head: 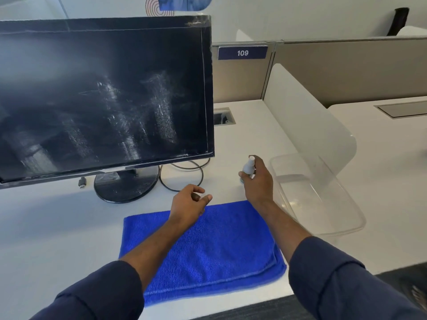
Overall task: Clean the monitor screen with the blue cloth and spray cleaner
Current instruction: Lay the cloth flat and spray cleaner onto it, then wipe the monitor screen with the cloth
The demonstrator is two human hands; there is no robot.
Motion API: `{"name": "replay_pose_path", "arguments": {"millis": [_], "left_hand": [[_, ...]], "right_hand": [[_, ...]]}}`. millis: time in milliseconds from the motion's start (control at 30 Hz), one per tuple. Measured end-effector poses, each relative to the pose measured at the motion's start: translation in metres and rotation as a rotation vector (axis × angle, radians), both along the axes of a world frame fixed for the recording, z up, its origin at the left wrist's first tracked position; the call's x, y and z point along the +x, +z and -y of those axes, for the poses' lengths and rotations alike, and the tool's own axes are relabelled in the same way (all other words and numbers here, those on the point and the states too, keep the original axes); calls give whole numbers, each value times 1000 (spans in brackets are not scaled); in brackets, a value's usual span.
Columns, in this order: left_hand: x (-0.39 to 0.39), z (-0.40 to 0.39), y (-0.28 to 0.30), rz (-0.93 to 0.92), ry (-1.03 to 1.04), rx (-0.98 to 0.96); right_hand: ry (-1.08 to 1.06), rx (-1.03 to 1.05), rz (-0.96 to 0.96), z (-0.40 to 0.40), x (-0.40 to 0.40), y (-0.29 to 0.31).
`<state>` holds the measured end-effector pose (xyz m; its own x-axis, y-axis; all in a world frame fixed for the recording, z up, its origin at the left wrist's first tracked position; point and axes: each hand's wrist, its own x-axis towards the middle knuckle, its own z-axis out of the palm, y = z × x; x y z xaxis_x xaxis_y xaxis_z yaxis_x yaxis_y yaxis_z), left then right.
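Note:
The black monitor [101, 98] stands at the left of the white desk, its dark screen streaked with wet spray marks. A folded blue cloth [208, 250] lies flat on the desk in front of me. My right hand [257, 179] grips a small white spray bottle [248, 167], upright, just beyond the cloth's far right corner and low over the desk. My left hand [189, 202] hovers over the cloth's far edge with loosely curled fingers, holding nothing.
A clear plastic bin [323, 199] sits right of the cloth, beside a translucent divider [307, 116]. A black cable [184, 176] loops near the monitor's round base [126, 185]. A cable port [223, 116] is set into the desk behind.

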<state>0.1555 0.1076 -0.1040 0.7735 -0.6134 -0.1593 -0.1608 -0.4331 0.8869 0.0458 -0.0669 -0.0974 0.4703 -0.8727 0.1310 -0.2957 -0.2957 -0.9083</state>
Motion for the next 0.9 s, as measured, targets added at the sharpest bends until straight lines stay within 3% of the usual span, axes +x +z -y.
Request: {"name": "replay_pose_path", "arguments": {"millis": [567, 900], "left_hand": [[7, 62, -22, 242, -74, 62], [24, 99, -28, 336, -118, 220]], "right_hand": [[-66, 117, -128, 15, 11, -33], [-72, 21, -307, -21, -12, -26]]}}
